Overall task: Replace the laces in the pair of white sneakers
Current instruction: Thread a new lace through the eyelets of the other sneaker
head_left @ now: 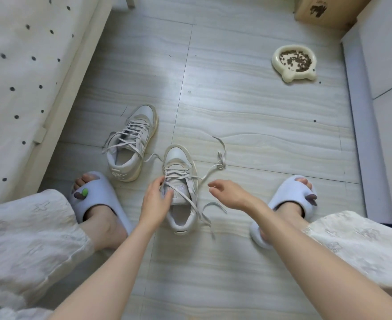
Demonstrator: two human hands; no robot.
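Two white high-top sneakers stand on the floor, toes pointing away. The near sneaker [180, 188] sits between my feet with its grey laces [213, 172] loosened and trailing right. My left hand [156, 199] grips this shoe's tongue and left collar, thumb on the lacing. My right hand [228, 192] hovers just right of the shoe with loosely curled fingers, holding nothing I can see. The far sneaker [131, 144] stands to the left, still laced, its lace ends loose.
A dotted mattress on a pale bed frame [58, 105] lines the left. A cream pet bowl [293, 63] with kibble sits far right, a cardboard box [322, 10] behind it. A white cabinet [380, 112] borders the right. My slippered feet [93, 199] flank the shoe.
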